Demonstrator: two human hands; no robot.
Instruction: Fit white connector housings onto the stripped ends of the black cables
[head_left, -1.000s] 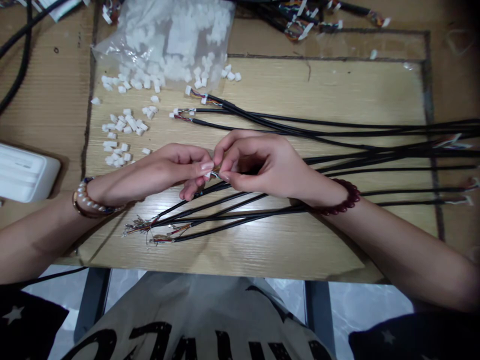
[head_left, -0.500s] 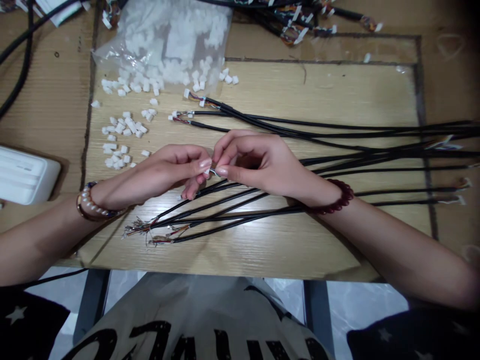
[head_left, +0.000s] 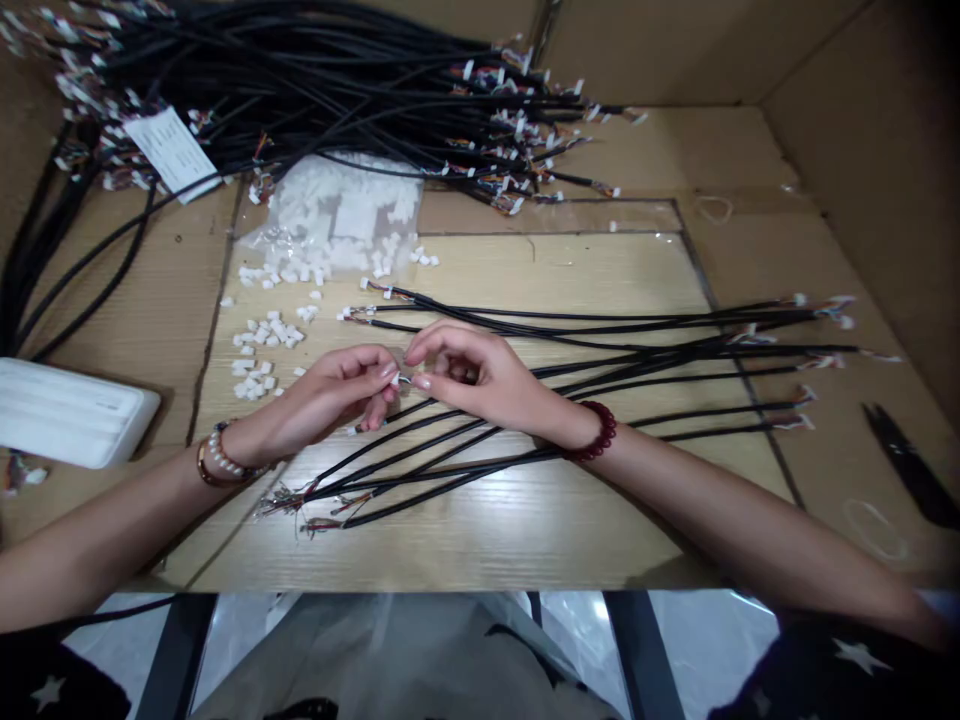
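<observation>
My left hand (head_left: 341,390) is closed, its thumb and forefinger pinching a small white connector housing (head_left: 395,379). Thin wires (head_left: 406,379) run from the housing to the thumb of my right hand (head_left: 480,375). The right forefinger arches a little above that thumb, and the curled fingers behind partly hide the grip on the wires. Under both hands lie several black cables (head_left: 450,455) with bare, fanned-out wire ends (head_left: 285,500) at the lower left. Behind my hands, other black cables (head_left: 525,315) carry white connectors at their left ends.
Loose white housings (head_left: 270,330) lie left of my hands, below a clear plastic bag (head_left: 341,215) of them. A large heap of finished-looking black cables (head_left: 300,90) fills the back. A white box-shaped device (head_left: 75,412) sits at left, a black tool (head_left: 907,465) at right.
The camera view has tilted up and widened, bringing in the cable heap and the black tool. My right forefinger has lifted slightly from the thumb; the left pinch stays on the housing.
</observation>
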